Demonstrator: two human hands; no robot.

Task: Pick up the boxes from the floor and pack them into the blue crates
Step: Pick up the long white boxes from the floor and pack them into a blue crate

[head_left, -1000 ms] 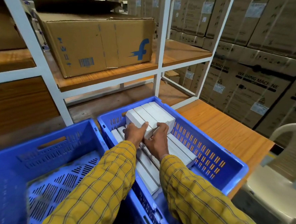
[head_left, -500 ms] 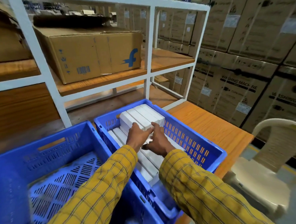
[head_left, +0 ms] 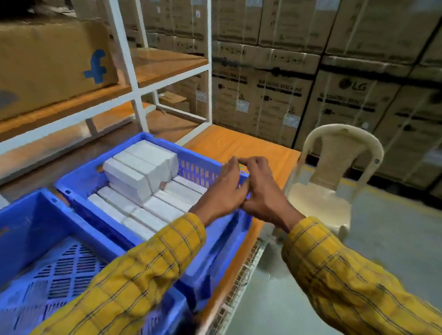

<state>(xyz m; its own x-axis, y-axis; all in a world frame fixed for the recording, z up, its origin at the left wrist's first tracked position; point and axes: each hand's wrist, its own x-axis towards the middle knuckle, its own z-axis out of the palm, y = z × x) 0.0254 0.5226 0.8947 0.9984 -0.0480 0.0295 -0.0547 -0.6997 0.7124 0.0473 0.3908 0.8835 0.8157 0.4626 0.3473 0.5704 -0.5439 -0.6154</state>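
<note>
Two blue crates stand side by side on an orange table. The right crate [head_left: 91, 172] holds several white boxes [head_left: 137, 172], a lower layer lying flat and a stack of three on top at the far end. The left crate [head_left: 37, 230] has a bare slotted floor. My left hand [head_left: 222, 190] and my right hand [head_left: 261, 190] are together above the right crate's right rim, fingers relaxed and touching each other, holding nothing. No boxes on the floor are in view.
A white metal shelf frame [head_left: 128, 69] with a large brown carton [head_left: 40, 64] stands behind the crates. Stacked washing-machine cartons [head_left: 275, 96] fill the right wall. A cream plastic chair [head_left: 331, 176] stands on the grey floor just right of the table edge [head_left: 246, 256].
Both hands have let go of the stack of white boxes and drawn back to the right, over the crate's right rim. The view has swung to the right.
</note>
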